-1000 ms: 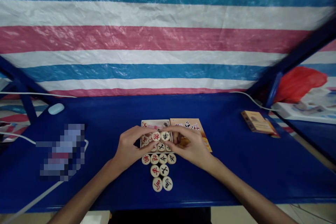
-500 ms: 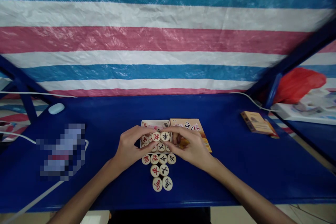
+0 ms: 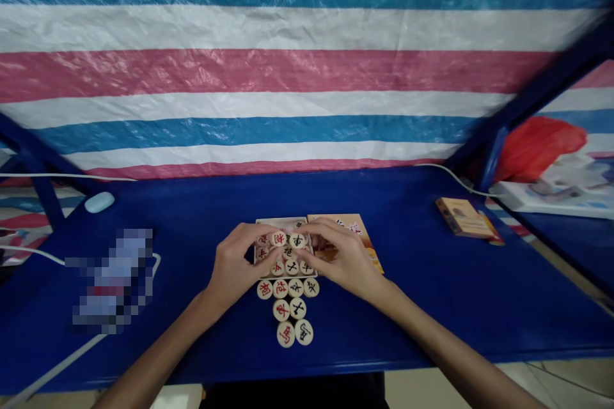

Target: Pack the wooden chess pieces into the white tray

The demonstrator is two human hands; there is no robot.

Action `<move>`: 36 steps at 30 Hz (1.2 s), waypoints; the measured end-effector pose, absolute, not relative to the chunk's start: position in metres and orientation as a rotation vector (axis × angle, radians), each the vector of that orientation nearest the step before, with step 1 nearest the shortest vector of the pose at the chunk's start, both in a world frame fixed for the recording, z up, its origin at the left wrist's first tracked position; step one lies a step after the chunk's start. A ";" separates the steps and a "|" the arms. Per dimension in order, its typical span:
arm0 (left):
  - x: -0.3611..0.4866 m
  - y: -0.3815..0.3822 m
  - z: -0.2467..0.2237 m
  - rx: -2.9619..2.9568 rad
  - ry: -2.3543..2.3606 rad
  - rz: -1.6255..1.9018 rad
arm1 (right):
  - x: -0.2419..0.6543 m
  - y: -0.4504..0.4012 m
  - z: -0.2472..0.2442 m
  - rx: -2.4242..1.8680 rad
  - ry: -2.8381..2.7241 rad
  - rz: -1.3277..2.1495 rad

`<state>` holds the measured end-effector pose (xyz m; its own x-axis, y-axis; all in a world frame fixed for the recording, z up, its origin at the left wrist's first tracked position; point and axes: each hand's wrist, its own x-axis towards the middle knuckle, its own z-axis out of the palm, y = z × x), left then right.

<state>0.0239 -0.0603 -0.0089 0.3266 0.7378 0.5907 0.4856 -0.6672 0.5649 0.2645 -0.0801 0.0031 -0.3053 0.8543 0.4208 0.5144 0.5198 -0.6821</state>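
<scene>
My left hand (image 3: 240, 259) pinches a Chinese chess piece with a red character (image 3: 278, 238) between thumb and fingers. In the same way, my right hand (image 3: 343, 255) grips a Chinese chess piece with a black character (image 3: 298, 240). Both pieces are held over an open white box (image 3: 259, 222) that has more pieces in it, partly covered by my fingers. Just in front of the box, a row of round pieces (image 3: 281, 288) lies on the blue table (image 3: 211, 339). Closer to me are two pairs, one with a red horse piece (image 3: 286, 334) and a black one (image 3: 304, 332).
A printed box lid (image 3: 367, 249) lies right of the white box, partly under my right hand. Further right is a small carton (image 3: 460, 217). At the left are a pale mouse-shaped object (image 3: 99, 202), a blurred-out item (image 3: 115, 281) and white cables. A striped tarp (image 3: 268, 70) hangs behind.
Both hands have shifted slightly away from me over the box, and the two held pieces have moved a little apart. The pieces on the table keep their arrangement.
</scene>
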 end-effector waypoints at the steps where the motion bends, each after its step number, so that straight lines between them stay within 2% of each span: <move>1: 0.024 -0.058 -0.010 2.311 1.145 1.255 | 0.265 -0.078 0.004 -1.149 -1.972 0.511; 12: 0.026 -0.033 -0.022 2.325 1.455 1.050 | 0.265 -0.051 -0.004 -1.341 -2.172 0.190; 36: 0.024 -0.036 -0.025 2.399 1.392 1.045 | 0.254 -0.046 -0.013 -1.296 -2.291 0.137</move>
<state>0.0244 -0.0359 -0.0248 0.3158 0.8166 0.4831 0.6922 -0.5465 0.4713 0.2545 -0.0458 -0.0128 -0.4217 0.8263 0.3733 0.7760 0.5418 -0.3228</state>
